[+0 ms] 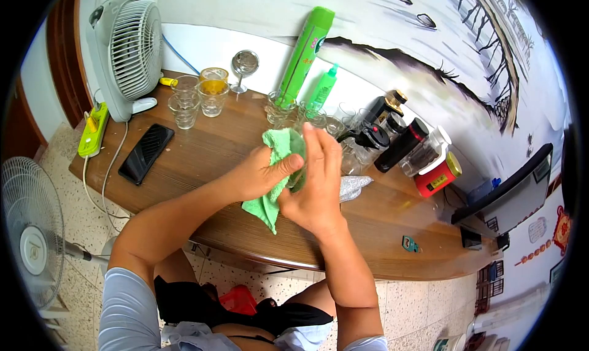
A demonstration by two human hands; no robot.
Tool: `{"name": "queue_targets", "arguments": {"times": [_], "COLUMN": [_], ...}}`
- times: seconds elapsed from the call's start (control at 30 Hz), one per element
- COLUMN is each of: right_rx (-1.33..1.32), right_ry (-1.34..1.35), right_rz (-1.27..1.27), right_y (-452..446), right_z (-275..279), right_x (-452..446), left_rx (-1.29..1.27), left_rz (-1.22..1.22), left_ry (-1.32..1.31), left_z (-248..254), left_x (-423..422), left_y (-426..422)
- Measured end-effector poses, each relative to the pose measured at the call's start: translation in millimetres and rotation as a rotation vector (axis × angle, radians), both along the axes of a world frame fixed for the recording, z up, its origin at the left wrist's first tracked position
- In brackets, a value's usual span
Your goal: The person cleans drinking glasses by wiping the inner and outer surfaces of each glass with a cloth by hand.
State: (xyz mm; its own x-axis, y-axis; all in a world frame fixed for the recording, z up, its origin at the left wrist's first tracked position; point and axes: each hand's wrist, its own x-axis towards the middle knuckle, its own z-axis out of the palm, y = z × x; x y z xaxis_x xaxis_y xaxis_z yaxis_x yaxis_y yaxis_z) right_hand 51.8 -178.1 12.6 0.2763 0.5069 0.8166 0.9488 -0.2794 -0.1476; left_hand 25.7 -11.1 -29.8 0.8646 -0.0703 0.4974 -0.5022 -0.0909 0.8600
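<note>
My left hand (262,174) is closed on a green cloth (265,209), whose loose corner hangs below my fingers. Between my two hands is a clear drinking glass (298,147), partly wrapped by the cloth. My right hand (316,188) curves round the glass's right side, fingers pointing up and thumb below. Both hands are raised over the brown wooden table (202,201). Just beyond them stand several glasses (280,112), partly hidden by my fingers. A silvery-grey cloth (354,187) lies to the right of my right hand.
At left are a phone (146,153), a table fan (132,50), a power strip (93,129) and more glasses (184,110). Behind stand a green spray can (305,55) and a green bottle (322,88). Rightward are a black-handled pot (368,137), flasks (402,145) and a red tin (438,175).
</note>
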Motion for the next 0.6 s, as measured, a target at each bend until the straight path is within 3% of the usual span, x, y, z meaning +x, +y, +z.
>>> {"name": "queue_targets", "arguments": {"times": [0.07,0.17,0.33,0.47,0.57,0.6], "right_rx": [-0.036,-0.044,-0.097,-0.007,0.083,0.107], "right_ry": [-0.013,0.045,0.007,0.042,0.083,0.067], "right_rz": [0.064,0.213,0.261,0.130,0.018,-0.008], "right_y": [2,6,5,0,-3,-2], "right_z": [1,-1,-2,4,3,-1], "right_x": [-6,-9,-9,-7,4,8], "left_rx": [-0.012,-0.314,-0.543,-0.346,-0.019,0.001], "left_rz": [-0.009,-0.108,-0.296,-0.273,-0.178,-0.092], "left_ry": [-0.004,0.191,0.328,0.233,0.306,0.171], "left_z": [7,12,26,16,3,7], "left_x": [-1,1,-3,0,1,-4], "left_y": [4,12,17,4,6,-1]}}
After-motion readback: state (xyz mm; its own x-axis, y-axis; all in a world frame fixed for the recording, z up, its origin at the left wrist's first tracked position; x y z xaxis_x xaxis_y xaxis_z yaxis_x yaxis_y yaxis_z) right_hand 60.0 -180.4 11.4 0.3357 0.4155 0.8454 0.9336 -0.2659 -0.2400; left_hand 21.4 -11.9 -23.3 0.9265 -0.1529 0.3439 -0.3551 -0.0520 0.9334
